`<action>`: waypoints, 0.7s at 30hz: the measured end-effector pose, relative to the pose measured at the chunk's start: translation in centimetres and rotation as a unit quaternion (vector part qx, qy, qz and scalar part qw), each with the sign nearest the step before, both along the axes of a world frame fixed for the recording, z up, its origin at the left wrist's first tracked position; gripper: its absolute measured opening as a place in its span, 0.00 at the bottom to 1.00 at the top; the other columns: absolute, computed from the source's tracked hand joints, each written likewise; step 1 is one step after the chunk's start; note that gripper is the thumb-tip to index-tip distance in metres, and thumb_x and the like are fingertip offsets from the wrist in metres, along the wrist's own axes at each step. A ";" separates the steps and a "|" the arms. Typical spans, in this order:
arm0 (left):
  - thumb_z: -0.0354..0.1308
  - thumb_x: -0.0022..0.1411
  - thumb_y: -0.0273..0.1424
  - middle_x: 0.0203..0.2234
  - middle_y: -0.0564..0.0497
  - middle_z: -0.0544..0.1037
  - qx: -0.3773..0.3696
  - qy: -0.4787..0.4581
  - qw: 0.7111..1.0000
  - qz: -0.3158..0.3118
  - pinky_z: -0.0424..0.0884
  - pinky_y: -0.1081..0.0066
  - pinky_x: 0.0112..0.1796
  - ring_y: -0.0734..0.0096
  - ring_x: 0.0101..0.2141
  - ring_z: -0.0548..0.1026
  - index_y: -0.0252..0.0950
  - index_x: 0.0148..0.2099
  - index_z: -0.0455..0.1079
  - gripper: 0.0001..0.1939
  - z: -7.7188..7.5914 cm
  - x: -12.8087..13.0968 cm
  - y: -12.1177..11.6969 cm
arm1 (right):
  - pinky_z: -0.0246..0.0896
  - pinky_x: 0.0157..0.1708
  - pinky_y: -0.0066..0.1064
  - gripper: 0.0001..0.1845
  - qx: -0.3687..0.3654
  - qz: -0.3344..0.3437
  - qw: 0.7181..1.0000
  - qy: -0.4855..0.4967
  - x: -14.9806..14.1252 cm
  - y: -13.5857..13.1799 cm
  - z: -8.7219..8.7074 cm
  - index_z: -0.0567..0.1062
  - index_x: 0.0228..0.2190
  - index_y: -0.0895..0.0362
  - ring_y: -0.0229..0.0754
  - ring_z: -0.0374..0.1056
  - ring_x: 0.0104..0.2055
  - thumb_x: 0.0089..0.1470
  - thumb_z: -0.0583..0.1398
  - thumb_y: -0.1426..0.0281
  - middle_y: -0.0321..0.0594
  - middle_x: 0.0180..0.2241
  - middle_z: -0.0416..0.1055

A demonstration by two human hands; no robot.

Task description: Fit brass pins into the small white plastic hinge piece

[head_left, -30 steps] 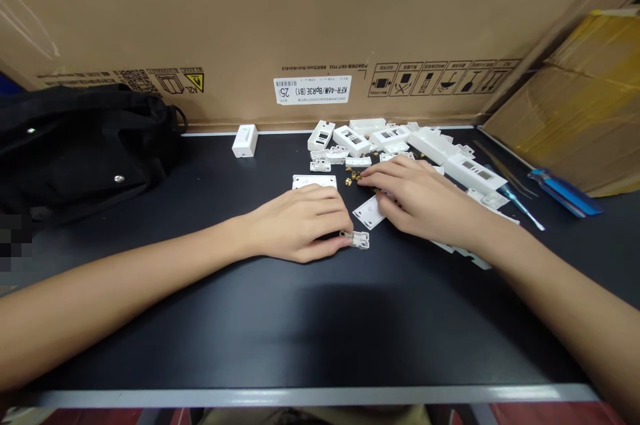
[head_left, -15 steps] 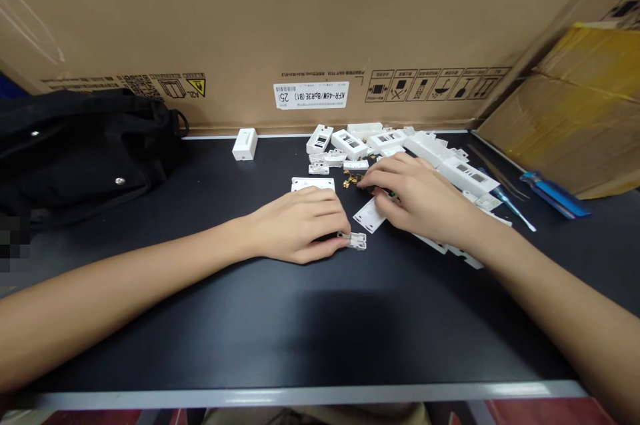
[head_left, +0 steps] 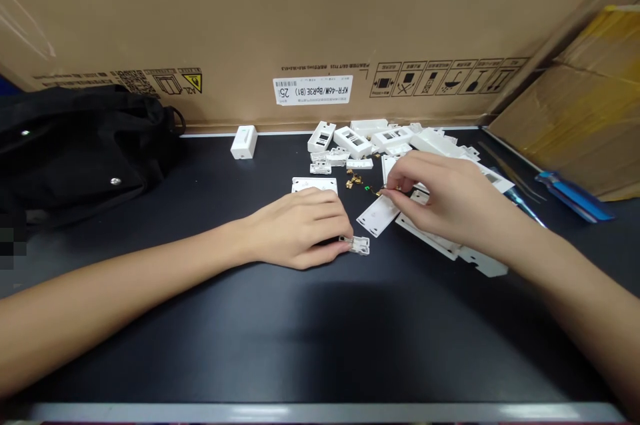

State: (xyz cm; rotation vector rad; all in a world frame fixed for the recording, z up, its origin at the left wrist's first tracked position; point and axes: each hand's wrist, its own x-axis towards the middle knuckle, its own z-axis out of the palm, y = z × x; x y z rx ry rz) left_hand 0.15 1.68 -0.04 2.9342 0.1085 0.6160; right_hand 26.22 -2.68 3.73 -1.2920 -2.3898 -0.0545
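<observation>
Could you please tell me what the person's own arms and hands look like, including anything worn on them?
Both arms are bare in view. The left hand and the right hand wear no gloves, and no rings show on them. The left forearm and the right forearm show no sleeve, watch, bracelet or marking up to where they leave the picture.

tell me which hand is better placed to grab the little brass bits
Probably the right hand: its fingertips are pinched right beside the brass bits, while the left hand's fingers are busy against a small white plastic part.
</observation>
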 end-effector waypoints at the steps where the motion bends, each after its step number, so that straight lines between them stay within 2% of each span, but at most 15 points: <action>1: 0.52 0.73 0.33 0.38 0.45 0.80 -0.003 0.000 1.000 0.001 0.72 0.65 0.47 0.63 0.43 0.75 0.34 0.46 0.73 0.10 0.0 0.0 0.0 | 0.56 0.30 0.32 0.05 -0.008 -0.001 1.000 0.002 0.0 -0.1 0.1 0.69 0.30 0.55 0.42 0.67 0.30 0.59 0.58 0.73 0.39 0.29 0.71; 10: 0.53 0.73 0.33 0.37 0.46 0.80 -0.024 0.002 1.000 -0.001 0.72 0.65 0.46 0.64 0.42 0.74 0.34 0.45 0.73 0.09 0.1 0.0 0.1 | 0.51 0.27 0.32 0.08 -0.091 0.007 0.994 -0.058 0.5 -0.7 -0.2 0.73 0.33 0.53 0.41 0.66 0.27 0.63 0.55 0.68 0.36 0.28 0.72; 21: 0.55 0.72 0.31 0.37 0.46 0.80 -0.031 0.000 1.000 0.001 0.72 0.64 0.46 0.63 0.42 0.75 0.34 0.46 0.73 0.08 0.0 -0.1 0.1 | 0.51 0.28 0.33 0.10 -0.104 0.011 0.992 -0.067 1.0 -0.3 -0.3 0.76 0.34 0.53 0.42 0.66 0.27 0.64 0.56 0.66 0.36 0.27 0.73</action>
